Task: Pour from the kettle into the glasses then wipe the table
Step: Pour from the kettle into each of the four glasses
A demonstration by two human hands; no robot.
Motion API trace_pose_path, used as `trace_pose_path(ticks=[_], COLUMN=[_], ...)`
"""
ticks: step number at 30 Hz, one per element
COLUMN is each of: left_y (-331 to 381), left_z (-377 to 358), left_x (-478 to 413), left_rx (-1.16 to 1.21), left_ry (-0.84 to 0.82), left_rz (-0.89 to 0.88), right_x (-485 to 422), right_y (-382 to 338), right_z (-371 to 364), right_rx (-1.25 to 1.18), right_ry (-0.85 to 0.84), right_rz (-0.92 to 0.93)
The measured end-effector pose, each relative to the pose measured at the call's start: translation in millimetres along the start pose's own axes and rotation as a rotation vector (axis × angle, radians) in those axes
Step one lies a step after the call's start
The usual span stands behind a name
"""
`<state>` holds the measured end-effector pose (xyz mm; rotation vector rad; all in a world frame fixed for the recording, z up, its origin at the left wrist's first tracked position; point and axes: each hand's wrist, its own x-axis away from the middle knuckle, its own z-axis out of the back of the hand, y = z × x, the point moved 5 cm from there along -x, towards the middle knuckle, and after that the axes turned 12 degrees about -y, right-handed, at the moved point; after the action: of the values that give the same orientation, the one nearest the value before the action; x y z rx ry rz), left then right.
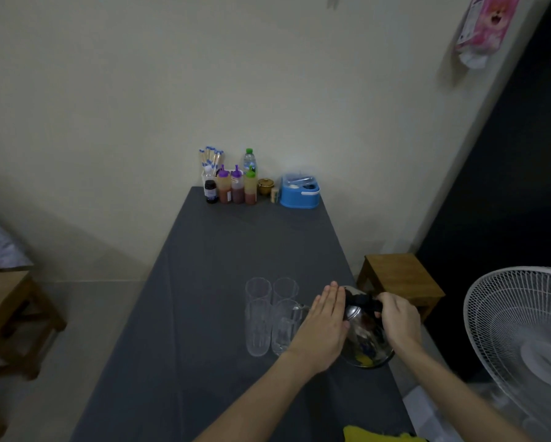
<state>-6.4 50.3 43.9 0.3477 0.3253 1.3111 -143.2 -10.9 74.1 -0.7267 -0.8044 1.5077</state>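
Note:
A shiny steel kettle (365,341) with a black handle is tilted to the left, its spout over the near right glass (284,327). My right hand (397,319) is shut on the handle. My left hand (323,327) lies flat, fingers together, against the kettle's lid and left side. Several clear tall glasses (257,317) stand close together in a square on the dark grey table (204,298). A yellow cloth (376,435) lies at the table's near edge.
At the far end by the wall stand sauce bottles (237,189), a water bottle (249,161), a cup of chopsticks (211,161) and a blue box (299,193). A wooden stool (402,279) and a white fan (523,339) are right of the table. More wooden furniture (9,314) is at left.

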Motion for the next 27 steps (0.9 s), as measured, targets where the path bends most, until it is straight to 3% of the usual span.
trace_pose_path(ticks=[14,27], left_y=[0.5,-6.4], left_z=[1.5,32.6], left_x=[-4.9,8.2], left_rx=[-0.036,-0.112], left_ry=[-0.049,0.050], left_rz=[-0.026,-0.035], right_x=[9.1,10.9], right_y=[12.4,-17.0], right_z=[-1.4,-12.2], right_rx=[-0.141,-0.278], right_ry=[0.018,0.027], right_rz=[-0.080,-0.053])
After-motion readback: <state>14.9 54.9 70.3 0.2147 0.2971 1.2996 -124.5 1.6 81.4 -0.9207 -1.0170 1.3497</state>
